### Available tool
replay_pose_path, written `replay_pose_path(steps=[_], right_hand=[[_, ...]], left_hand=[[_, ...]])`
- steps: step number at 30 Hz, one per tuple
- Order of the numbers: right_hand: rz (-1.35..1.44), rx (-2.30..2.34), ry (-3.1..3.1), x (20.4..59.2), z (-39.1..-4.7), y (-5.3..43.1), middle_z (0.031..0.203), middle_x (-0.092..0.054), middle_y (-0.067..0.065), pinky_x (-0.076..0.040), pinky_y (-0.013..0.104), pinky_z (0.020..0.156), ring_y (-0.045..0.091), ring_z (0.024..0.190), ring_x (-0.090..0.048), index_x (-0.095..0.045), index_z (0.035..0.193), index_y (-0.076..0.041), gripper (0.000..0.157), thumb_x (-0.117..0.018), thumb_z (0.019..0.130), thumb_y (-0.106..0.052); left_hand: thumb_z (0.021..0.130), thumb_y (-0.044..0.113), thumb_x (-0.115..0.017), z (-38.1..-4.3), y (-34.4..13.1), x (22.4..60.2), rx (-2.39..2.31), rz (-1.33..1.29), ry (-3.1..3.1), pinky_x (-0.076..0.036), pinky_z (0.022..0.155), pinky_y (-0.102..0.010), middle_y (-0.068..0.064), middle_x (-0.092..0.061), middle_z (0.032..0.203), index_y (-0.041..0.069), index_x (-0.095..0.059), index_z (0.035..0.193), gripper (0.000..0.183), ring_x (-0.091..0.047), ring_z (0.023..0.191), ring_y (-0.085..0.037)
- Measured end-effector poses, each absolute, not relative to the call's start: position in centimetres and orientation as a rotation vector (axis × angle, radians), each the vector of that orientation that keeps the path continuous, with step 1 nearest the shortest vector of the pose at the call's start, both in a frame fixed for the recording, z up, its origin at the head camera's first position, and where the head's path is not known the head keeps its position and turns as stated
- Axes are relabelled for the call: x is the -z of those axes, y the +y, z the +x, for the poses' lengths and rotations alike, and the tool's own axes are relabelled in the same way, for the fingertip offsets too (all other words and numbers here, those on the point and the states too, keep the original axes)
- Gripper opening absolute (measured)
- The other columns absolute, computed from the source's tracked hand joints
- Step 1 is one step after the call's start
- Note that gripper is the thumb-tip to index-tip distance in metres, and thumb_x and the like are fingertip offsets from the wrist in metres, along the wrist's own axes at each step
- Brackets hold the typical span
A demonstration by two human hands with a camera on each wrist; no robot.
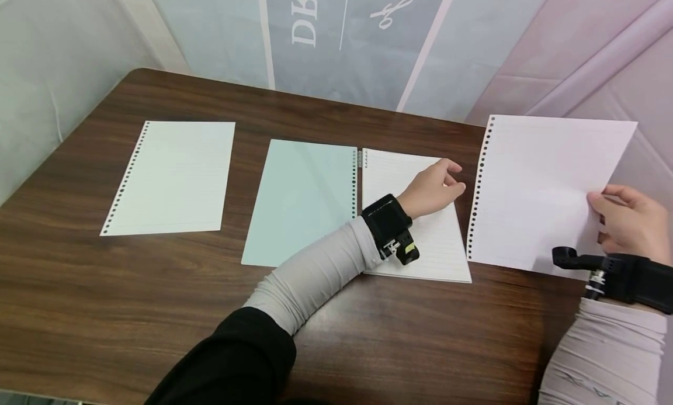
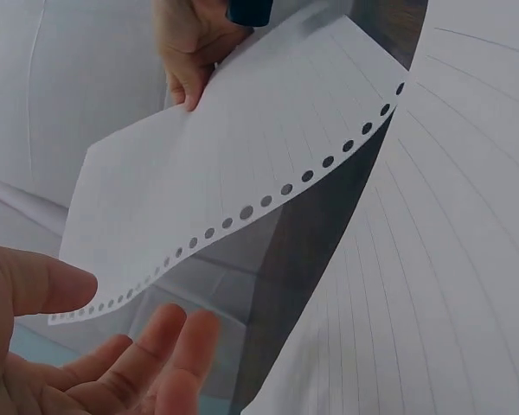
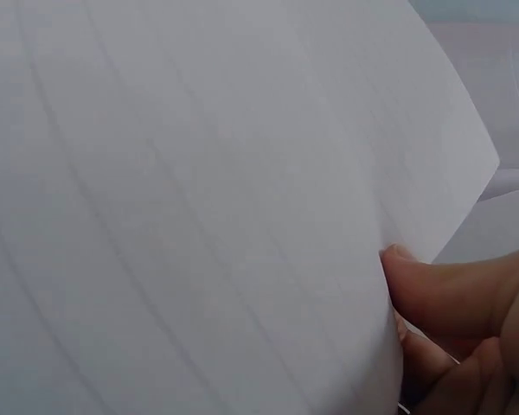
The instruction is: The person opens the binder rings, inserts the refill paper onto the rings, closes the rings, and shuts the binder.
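My right hand pinches the right edge of a loose-leaf sheet with a row of punched holes down its left side. In the right wrist view the thumb lies on the front of that lined sheet. My left hand hovers over or rests on the right-hand pages of an open ring notebook; which one I cannot tell. Its fingers are apart with nothing between them, near the held sheet's punched edge in the left wrist view. A pale green page or cover forms the notebook's left side.
Another punched loose-leaf sheet lies flat at the left of the brown wooden table. Behind the table hangs a printed curtain, with pinkish fabric on the right.
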State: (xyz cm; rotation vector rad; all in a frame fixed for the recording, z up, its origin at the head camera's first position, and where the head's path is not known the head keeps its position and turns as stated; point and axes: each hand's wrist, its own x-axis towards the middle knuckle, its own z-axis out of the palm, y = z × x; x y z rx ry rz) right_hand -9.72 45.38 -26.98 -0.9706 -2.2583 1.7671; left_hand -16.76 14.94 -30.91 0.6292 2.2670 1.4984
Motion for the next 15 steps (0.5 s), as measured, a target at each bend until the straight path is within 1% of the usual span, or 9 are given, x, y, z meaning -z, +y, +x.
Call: replay_pose_path(steps=[4,10,11,15], right_hand=[[-0.906,-1.842,-2.200,26.8,-9.9,44.7,0.070,-0.062,-0.018,-0.033,0.029,0.043,0.008,0.063,-0.043,-0.067,0.088,-0.026,0.010,-0.073,0.090,-0.018],[-0.913,-1.876,-2.126,26.6,-10.2,44.1,0.074,-0.063,-0.017,-0.037,0.027,0.047,0.006,0.069,-0.047,-0.068,0.089,-0.024,0.008,-0.073,0.089,-0.018],[-0.912,-1.874,-2.118,26.5,-10.2,43.9,0.076,-0.063,-0.017,-0.038,0.026,0.047,0.005,0.072,-0.048,-0.068,0.090,-0.024,0.008,-0.073,0.089,-0.018],[-0.890,-1.861,-2.100,26.1,-10.4,43.5,0.084,-0.062,-0.017,-0.043,0.024,0.047,0.002,0.074,-0.051,-0.068,0.095,-0.024,0.008,-0.071,0.090,-0.018]], left_hand=[[0.102,0.022,-0.055,-16.8,15.0,31.2,-1.580,0.553,2.216,-0.046,0.070,-0.016,-0.005,-0.064,0.111,0.007,-0.053,0.137,0.038,-0.063,0.090,-0.011],[0.101,0.021,-0.058,-16.8,15.3,31.7,-1.629,0.483,2.128,-0.045,0.070,-0.015,-0.005,-0.068,0.109,0.006,-0.057,0.133,0.036,-0.066,0.086,-0.011],[0.101,0.020,-0.058,-16.9,15.4,31.8,-1.645,0.483,2.109,-0.046,0.069,-0.014,-0.005,-0.068,0.107,0.006,-0.058,0.132,0.034,-0.067,0.086,-0.011],[0.101,0.017,-0.058,-16.9,15.6,32.0,-1.706,0.535,2.052,-0.047,0.068,-0.013,-0.008,-0.070,0.102,0.003,-0.064,0.123,0.027,-0.070,0.088,-0.017]])
